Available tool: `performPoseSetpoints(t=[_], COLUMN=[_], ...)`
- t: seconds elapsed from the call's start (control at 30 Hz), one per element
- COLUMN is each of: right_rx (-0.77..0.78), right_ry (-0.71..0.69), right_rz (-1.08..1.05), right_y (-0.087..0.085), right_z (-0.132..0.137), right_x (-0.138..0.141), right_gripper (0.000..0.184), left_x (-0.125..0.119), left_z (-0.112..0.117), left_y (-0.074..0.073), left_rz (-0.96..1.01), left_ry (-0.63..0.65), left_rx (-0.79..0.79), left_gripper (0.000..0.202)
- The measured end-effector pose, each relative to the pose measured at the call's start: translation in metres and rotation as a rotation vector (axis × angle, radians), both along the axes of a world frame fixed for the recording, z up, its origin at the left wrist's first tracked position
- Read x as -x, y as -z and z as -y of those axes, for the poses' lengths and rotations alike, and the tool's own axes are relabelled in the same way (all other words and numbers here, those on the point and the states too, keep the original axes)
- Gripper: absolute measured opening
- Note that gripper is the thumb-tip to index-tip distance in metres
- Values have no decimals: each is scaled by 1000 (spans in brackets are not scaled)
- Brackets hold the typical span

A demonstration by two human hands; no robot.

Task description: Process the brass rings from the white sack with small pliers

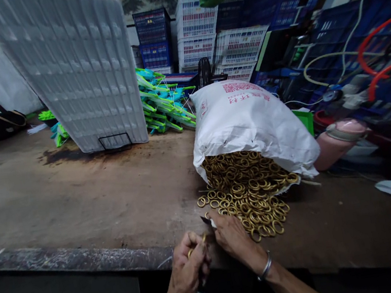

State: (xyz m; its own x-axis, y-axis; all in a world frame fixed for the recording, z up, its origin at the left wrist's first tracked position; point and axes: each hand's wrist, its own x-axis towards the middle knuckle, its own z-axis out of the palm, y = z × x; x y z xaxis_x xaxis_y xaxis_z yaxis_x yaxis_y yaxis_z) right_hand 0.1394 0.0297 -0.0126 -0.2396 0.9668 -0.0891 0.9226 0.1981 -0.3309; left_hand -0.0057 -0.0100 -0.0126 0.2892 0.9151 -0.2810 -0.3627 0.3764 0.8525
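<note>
a brass ring [190, 252] sits at the near edge of the worktop [77, 201], pinched in the curled fingers of the left hand [186, 270]. the right hand [233, 240] is just beside it, almost touching. its fingertips are pressed together on a small piece [207, 221], dark and white, and i cannot tell what this piece is. a metal bracelet [265, 267] is around the right wrist.

directly behind the right hand lies a pile of rings [253, 202], which spills from the open mouth of a white sack [247, 120] lying on its side. further left on the worktop a stack of white trays [74, 72] leans upright, with green and blue plastic parts [162, 104] beside it. blue and white crates [195, 31] stand at the back.
</note>
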Motion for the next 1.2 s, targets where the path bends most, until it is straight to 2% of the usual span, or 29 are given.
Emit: performPoseSetpoints(t=[0.13,0.23,0.43,0.63,0.8,1.0,1.2], right_rx=[-101,-153,-104,-63,-122,-132,-157], right_ry=[92,135,99,117,123,73,88], right_rz=[53,53,73,66,123,230,221], right_y=[-1,2,0,-6,-10,2,11], right_z=[-12,-18,-19,-21,-33,-51,-59], right_x=[-11,-15,-14,-13,-4,8,8], right_gripper=[27,21,24,22,21,24,19], left_x=[1,2,6,7,8,8,7], left_z=[1,-6,-10,-13,-16,-16,-22], left_y=[-6,-5,0,3,8,11,12], left_rz=[194,236,275,400,436,422,423], left_ry=[-7,-62,-82,-82,-142,-166,-95], left_rx=[79,141,146,272,319,303,389], left_gripper=[24,22,16,21,19,26,42])
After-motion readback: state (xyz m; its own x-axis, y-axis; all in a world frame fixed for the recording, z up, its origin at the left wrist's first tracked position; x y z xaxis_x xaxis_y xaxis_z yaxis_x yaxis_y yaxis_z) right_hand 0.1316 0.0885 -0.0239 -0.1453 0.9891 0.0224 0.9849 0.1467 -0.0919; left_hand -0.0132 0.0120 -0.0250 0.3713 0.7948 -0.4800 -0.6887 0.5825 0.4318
